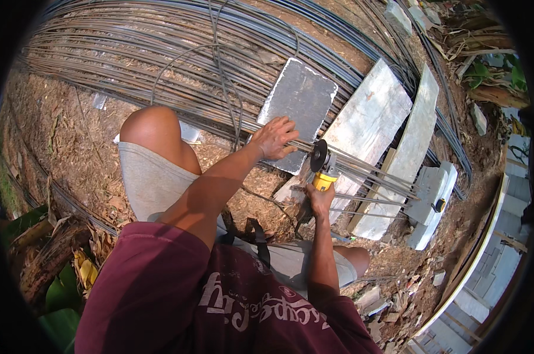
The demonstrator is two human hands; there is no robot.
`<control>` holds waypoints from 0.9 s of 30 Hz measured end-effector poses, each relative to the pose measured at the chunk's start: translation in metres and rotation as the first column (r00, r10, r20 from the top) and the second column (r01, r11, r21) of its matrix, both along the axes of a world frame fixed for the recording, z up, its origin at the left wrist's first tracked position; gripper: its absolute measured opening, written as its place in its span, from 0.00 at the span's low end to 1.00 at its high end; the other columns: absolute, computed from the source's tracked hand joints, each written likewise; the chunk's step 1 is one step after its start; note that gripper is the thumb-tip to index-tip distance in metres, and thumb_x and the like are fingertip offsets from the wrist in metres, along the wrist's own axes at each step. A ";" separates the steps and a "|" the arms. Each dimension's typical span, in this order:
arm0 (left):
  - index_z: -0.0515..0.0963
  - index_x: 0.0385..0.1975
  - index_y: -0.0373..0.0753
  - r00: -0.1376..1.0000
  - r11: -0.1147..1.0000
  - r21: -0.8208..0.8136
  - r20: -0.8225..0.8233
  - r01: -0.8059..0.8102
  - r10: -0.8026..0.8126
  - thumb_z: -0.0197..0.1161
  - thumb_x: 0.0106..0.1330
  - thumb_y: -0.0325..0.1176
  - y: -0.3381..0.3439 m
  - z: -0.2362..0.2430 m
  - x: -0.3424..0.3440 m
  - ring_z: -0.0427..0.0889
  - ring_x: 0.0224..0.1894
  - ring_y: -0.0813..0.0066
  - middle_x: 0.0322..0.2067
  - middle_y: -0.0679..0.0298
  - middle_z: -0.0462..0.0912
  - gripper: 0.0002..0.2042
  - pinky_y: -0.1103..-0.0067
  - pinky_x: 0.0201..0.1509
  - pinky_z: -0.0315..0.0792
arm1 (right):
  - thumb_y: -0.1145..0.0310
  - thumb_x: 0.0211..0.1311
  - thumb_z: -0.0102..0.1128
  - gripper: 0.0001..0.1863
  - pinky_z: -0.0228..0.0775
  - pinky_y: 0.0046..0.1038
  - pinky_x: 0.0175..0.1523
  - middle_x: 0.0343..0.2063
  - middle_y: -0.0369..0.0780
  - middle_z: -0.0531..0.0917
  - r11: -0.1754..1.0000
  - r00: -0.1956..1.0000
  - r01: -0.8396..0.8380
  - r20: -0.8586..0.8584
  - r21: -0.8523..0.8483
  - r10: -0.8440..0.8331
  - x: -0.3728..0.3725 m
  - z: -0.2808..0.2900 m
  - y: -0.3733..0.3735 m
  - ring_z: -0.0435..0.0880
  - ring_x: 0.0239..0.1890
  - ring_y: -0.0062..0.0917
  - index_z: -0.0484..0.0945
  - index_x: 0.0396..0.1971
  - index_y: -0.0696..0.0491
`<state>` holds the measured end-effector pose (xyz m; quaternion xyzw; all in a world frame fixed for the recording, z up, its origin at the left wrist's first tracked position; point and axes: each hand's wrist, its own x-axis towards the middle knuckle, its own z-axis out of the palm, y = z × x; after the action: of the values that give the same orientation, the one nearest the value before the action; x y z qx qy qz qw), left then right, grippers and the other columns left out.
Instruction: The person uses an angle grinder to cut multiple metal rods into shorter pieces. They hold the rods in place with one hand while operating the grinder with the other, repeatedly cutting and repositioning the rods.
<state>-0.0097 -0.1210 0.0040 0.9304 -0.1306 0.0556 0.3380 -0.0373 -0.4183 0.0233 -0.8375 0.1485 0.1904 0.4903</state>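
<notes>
My right hand is closed around the yellow body of an angle grinder. Its dark disc points away from me and stands beside a bundle of thin steel rods; whether disc and rods touch, I cannot tell. Left of the disc, my left hand bends its fingers over the same rods, at the near part of a dark grey board with chipped white edges. The rods run right from that hand, over pale planks, and their ends fan out near a grey block.
Many long rusty rods lie across the far ground, with looped wire over them. Two pale planks slant at the right. Rubble and a curved pale edge lie beyond. Dry leaves and a log are at left.
</notes>
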 end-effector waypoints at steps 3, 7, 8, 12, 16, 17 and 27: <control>0.79 0.49 0.40 0.999 1.000 -0.002 0.044 -0.006 0.006 0.70 0.69 0.50 -0.001 -0.002 0.000 0.74 0.65 0.46 0.55 0.51 0.77 0.20 0.54 0.72 0.69 | 0.77 0.52 0.76 0.27 0.78 0.28 0.34 0.33 0.38 0.86 0.999 0.999 0.013 -0.047 0.047 -0.011 0.001 0.000 0.000 0.84 0.28 0.23 0.75 0.53 0.60; 0.80 0.48 0.40 0.994 1.000 0.010 0.104 -0.026 0.024 0.71 0.70 0.50 -0.002 -0.005 0.000 0.74 0.64 0.45 0.55 0.50 0.78 0.20 0.54 0.71 0.70 | 0.76 0.52 0.76 0.28 0.78 0.27 0.34 0.33 0.38 0.85 0.999 1.000 -0.010 -0.015 0.047 0.011 0.003 0.000 -0.001 0.84 0.29 0.23 0.75 0.53 0.60; 0.80 0.48 0.40 0.993 1.000 0.008 0.119 -0.027 0.026 0.71 0.70 0.51 -0.002 -0.006 0.001 0.74 0.64 0.45 0.55 0.50 0.78 0.21 0.54 0.71 0.70 | 0.76 0.52 0.76 0.28 0.78 0.27 0.34 0.33 0.37 0.85 0.999 1.000 -0.012 -0.007 0.044 0.012 0.003 0.000 -0.001 0.84 0.29 0.23 0.75 0.53 0.60; 0.80 0.50 0.40 0.997 1.000 0.016 0.078 -0.011 0.010 0.71 0.69 0.51 -0.001 -0.005 0.001 0.74 0.65 0.45 0.57 0.50 0.78 0.21 0.54 0.72 0.70 | 0.76 0.53 0.76 0.27 0.78 0.27 0.34 0.33 0.37 0.85 1.000 1.000 -0.013 -0.014 0.014 0.013 0.004 -0.004 -0.002 0.84 0.29 0.22 0.75 0.53 0.59; 0.80 0.50 0.40 1.000 1.000 0.000 0.009 0.002 -0.002 0.71 0.69 0.51 -0.001 -0.004 0.001 0.74 0.65 0.45 0.57 0.50 0.78 0.22 0.54 0.72 0.70 | 0.77 0.53 0.76 0.27 0.78 0.28 0.35 0.34 0.38 0.85 0.999 0.999 -0.030 0.045 0.017 0.029 0.003 -0.006 -0.002 0.84 0.29 0.23 0.75 0.54 0.60; 0.80 0.50 0.39 1.000 1.000 0.000 0.012 -0.002 0.002 0.71 0.69 0.51 -0.002 -0.004 0.001 0.74 0.65 0.45 0.57 0.50 0.78 0.22 0.54 0.72 0.70 | 0.77 0.53 0.75 0.27 0.78 0.28 0.35 0.34 0.38 0.85 0.999 1.000 -0.021 0.021 0.025 0.021 0.002 -0.005 -0.003 0.84 0.29 0.23 0.75 0.54 0.60; 0.80 0.49 0.40 0.994 0.999 -0.029 0.104 -0.029 0.032 0.72 0.68 0.50 -0.003 -0.010 0.001 0.74 0.63 0.47 0.54 0.51 0.78 0.21 0.54 0.69 0.70 | 0.80 0.55 0.73 0.25 0.78 0.26 0.34 0.33 0.36 0.85 0.999 0.999 -0.041 -0.027 0.023 0.041 0.000 0.003 -0.001 0.84 0.29 0.22 0.75 0.54 0.59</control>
<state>-0.0091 -0.1238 -0.0059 0.9234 -0.1333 0.1112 0.3424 -0.0374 -0.4197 0.0267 -0.8321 0.1358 0.2134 0.4936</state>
